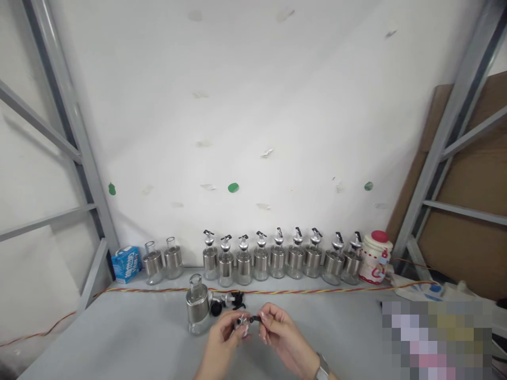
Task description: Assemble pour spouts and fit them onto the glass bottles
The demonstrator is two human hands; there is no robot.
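Between the fingertips of my left hand (222,338) is a small silver pourer spout (242,321). My right hand (282,331) pinches a small black flap (255,319), its end close against the spout; whether the two are joined I cannot tell. Just left of my hands an open-necked glass bottle (197,306) with a metal sleeve stands upright. Beside it lie silver spout parts (228,299) and black plastic pieces (238,300), partly hidden behind one another.
Along the wall stands a row of several bottles with pourers (261,259). Two open bottles (173,258) and a blue carton (126,264) are at the left, a white jar with a red lid (375,258) at the right. A twisted cord (293,292) crosses the grey table (130,332).
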